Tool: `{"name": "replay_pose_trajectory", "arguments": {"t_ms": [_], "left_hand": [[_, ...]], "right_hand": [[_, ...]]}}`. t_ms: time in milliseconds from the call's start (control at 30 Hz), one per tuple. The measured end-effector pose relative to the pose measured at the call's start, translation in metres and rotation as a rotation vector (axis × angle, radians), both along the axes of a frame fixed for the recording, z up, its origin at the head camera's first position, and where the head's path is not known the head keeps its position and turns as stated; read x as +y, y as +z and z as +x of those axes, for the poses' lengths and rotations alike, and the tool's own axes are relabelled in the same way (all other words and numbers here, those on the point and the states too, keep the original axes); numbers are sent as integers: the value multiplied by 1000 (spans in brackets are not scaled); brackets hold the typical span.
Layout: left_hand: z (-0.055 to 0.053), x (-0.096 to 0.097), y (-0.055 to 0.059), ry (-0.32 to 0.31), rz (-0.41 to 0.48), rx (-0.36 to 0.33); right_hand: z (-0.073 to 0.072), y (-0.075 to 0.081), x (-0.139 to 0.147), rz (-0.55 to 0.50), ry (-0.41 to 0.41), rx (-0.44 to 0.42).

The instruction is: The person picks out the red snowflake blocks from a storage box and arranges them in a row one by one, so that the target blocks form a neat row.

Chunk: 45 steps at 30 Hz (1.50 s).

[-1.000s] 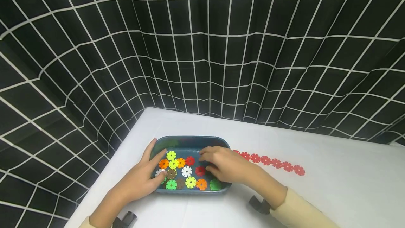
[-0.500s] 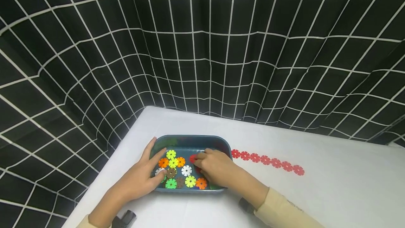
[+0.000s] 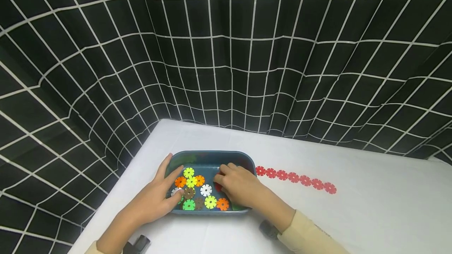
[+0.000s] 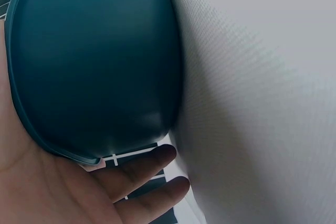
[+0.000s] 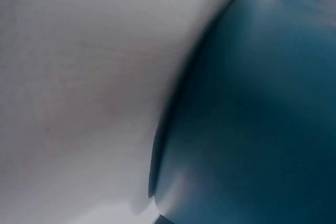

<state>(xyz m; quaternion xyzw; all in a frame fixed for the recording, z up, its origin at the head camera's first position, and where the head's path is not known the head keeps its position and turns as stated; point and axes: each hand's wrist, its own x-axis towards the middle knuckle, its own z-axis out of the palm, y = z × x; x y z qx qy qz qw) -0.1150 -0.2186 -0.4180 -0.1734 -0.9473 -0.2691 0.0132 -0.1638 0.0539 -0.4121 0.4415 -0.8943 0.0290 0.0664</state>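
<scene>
A dark teal plastic tub (image 3: 212,212) stands on the white table, with several notched plastic snowflake discs inside. My left hand (image 3: 155,199) holds the tub's left wall, thumb and one finger inside the rim. In the left wrist view, two fingers (image 4: 152,198) of it extend outside the wall. Over the tub's right side, my right hand (image 3: 240,185) has its fingers curled among red snowflake discs. One red disc (image 3: 218,187) shows partly beneath them; the fingertips are largely hidden. A white disc (image 3: 206,190) and an orange disc (image 3: 222,204) lie close by.
A row of red snowflake discs (image 3: 293,177) runs rightward across the table (image 3: 370,207) from behind the tub's right end. Beyond the table hangs a black curtain (image 3: 247,50) with a white grid. The right wrist view mostly shows the tub's outer wall (image 5: 252,119).
My right hand has moved left and down into the tub, fingers closing over the red discs. The upper red disc shifted, then went out of sight. My left hand stays on the rim.
</scene>
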Motion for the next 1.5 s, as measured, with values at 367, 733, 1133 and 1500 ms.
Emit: {"name": "replay_pose_trajectory", "arguments": {"t_ms": [367,733,1133,1500], "left_hand": [[0,0,0,11,-17,2],[0,1,0,9,-18,-1],[-1,0,-1,7,-14,0],[-1,0,-1,4,-9,6]], "right_hand": [[-2,6,-1,-51,-143,-211],[-1,8,2,-143,-113,-294],[1,8,4,-300,-74,-295],[-4,9,7,-474,-52,-321]]}}
